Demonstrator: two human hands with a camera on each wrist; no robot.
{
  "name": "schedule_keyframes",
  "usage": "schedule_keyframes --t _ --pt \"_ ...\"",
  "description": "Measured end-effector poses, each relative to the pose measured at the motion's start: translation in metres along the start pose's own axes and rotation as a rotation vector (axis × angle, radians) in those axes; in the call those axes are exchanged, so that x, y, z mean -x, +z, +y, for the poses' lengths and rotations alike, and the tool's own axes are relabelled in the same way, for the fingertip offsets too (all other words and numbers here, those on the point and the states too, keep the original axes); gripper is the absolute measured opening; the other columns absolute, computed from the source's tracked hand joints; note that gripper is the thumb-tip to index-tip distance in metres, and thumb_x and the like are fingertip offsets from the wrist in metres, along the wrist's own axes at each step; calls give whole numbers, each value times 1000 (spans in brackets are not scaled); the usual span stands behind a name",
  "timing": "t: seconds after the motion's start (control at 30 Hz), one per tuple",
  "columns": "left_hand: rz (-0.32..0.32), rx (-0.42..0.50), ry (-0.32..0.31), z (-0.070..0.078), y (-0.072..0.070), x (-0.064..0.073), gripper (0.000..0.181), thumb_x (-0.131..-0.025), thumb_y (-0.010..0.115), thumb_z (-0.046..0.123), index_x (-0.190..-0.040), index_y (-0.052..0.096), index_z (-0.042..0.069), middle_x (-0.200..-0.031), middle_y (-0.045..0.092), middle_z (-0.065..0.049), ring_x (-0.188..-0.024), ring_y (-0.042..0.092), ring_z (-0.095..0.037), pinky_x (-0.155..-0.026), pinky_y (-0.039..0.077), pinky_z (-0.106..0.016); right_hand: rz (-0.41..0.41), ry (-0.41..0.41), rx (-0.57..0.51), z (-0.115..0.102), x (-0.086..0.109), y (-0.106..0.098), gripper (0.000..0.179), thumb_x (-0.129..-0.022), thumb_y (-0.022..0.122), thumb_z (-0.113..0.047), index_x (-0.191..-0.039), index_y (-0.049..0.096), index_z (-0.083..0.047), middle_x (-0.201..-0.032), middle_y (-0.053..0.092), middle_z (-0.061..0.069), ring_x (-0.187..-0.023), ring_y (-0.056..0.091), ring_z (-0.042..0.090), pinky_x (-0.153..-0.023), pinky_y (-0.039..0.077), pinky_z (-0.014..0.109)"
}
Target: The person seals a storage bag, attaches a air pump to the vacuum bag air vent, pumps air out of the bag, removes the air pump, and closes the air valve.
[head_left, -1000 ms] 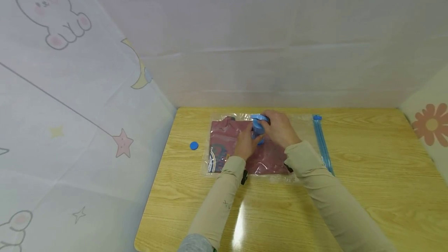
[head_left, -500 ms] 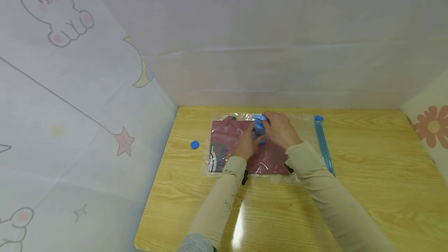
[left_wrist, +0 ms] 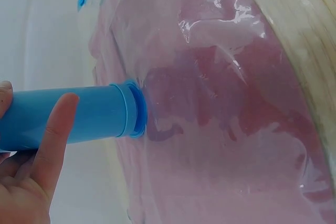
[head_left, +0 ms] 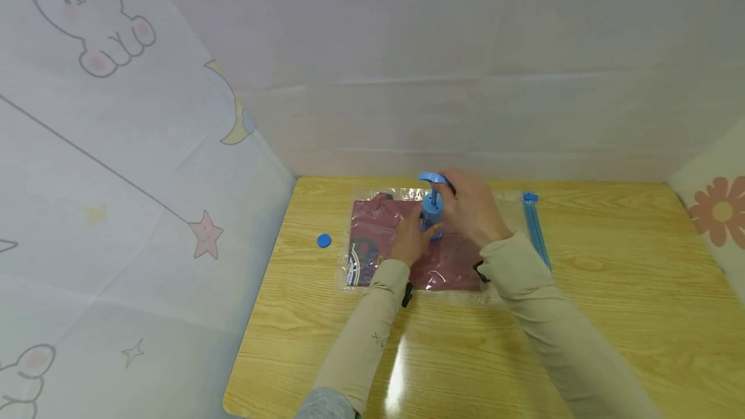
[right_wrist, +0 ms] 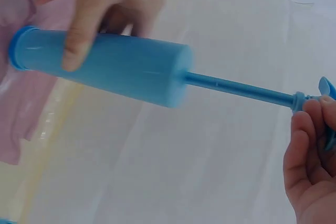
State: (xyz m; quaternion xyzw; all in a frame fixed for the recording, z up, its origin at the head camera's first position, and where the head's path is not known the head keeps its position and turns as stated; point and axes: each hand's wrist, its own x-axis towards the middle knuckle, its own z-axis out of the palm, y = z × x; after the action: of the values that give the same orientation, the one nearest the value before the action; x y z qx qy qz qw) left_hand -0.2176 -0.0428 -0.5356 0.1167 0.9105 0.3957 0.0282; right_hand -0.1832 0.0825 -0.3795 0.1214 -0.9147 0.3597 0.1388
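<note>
A blue hand pump (head_left: pixel 432 211) stands on a clear vacuum storage bag (head_left: pixel 505 212) with a folded maroon garment (head_left: pixel 448 270) inside. My left hand (head_left: pixel 410 238) grips the pump's barrel low down; in the left wrist view the barrel (left_wrist: pixel 97 113) meets a round blue valve (left_wrist: pixel 139 109) on the bag. My right hand (head_left: pixel 468 202) holds the pump's handle (head_left: pixel 433 177) above the barrel. In the right wrist view the thin rod (right_wrist: pixel 241 88) is drawn well out of the barrel, with fingers curled round the handle end.
A round blue cap (head_left: pixel 323 240) lies on the wooden table (head_left: pixel 302 302) left of the bag. A blue zip strip with a slider (head_left: pixel 529 197) runs along the bag's right edge. A patterned cloth wall (head_left: pixel 174 264) borders the table on the left, and a pale one stands behind.
My right hand has risen with the handle, drawing the rod out of the barrel. The left hand and the bag keep their place.
</note>
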Motion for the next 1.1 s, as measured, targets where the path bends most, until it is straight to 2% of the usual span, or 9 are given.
schedule_keyframes --t 0.1,0.23,0.4,0.57,0.73,0.87,1.1 --pt "3 10 12 -1 1 0 55 -89 69 32 -137 48 15 -124 66 -12 -114 64 -28 -96 52 -43 124 -104 -32 -11 -1 -10 15 -96 56 -7 -103 65 3 -83 66 14 -63 53 22 -58 41 32" --pt "10 22 25 -4 3 0 55 -89 70 30 -137 48 13 -124 66 -13 -114 64 -29 -96 52 -44 287 -244 -48 -23 -4 -21 13 -93 60 -3 -101 66 5 -83 68 16 -63 60 22 -56 47 34" --pt "0 35 16 -4 3 1 56 -89 70 29 -137 47 13 -125 65 -13 -116 63 -29 -98 51 -44 415 -314 -62 -32 -6 -27 11 -90 63 -1 -98 67 7 -84 68 18 -69 63 24 -61 50 35" --pt "-25 49 -1 -1 2 1 57 -90 69 29 -140 46 14 -128 64 -13 -118 61 -29 -99 50 -44 440 -327 -54 -36 -5 -30 11 -89 65 1 -97 68 8 -82 68 18 -68 63 24 -62 51 36" --pt "-18 41 6 -1 2 1 56 -89 69 31 -138 47 14 -126 65 -13 -116 62 -28 -98 51 -43 441 -315 -67 -37 -5 -31 11 -88 66 1 -98 69 6 -79 67 16 -66 60 23 -60 47 35" --pt "-8 27 6 -2 2 1 56 -89 69 31 -137 48 14 -124 66 -13 -114 64 -28 -97 52 -43 431 -315 -75 -37 -6 -31 11 -88 65 1 -97 69 6 -77 66 15 -65 57 22 -59 42 30" --pt "-11 30 10 -5 4 0 56 -89 70 31 -137 47 14 -124 66 -13 -114 63 -28 -96 52 -43 398 -309 -62 -36 -6 -32 10 -89 65 -1 -96 67 6 -76 64 15 -65 56 21 -59 40 28"
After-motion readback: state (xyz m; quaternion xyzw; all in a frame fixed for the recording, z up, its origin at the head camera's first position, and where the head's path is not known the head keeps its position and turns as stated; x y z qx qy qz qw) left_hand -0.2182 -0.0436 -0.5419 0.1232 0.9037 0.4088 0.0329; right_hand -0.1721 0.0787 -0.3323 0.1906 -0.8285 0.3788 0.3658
